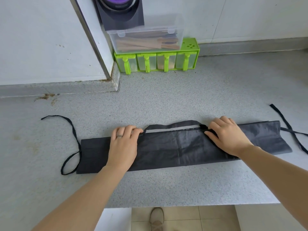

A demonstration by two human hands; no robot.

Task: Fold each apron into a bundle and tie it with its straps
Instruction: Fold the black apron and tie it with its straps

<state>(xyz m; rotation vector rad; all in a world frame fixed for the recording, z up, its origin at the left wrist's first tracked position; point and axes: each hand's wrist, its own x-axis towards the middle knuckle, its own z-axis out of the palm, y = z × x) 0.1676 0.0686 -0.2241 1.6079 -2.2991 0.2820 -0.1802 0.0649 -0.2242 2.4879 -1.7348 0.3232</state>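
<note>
A dark grey apron [176,150] lies folded into a long narrow strip across the grey speckled counter [166,185]. Its neck loop [173,126] sticks out along the far edge between my hands. My left hand [123,145] lies on the strip left of centre, fingers curled over the far edge by the loop's left end. My right hand [228,135] lies on the strip right of centre, its fingers gripping the fabric at the loop's right end. A waist strap [73,135] curls on the counter at the left, and another strap [290,129] trails off at the right.
A green four-part condiment rack [156,61] stands against the back wall with a clear lidded box [146,40] of wooden utensils on top. A dark appliance [120,12] sits above. A raised ledge [58,88] runs along the back left. The counter's front edge is near me.
</note>
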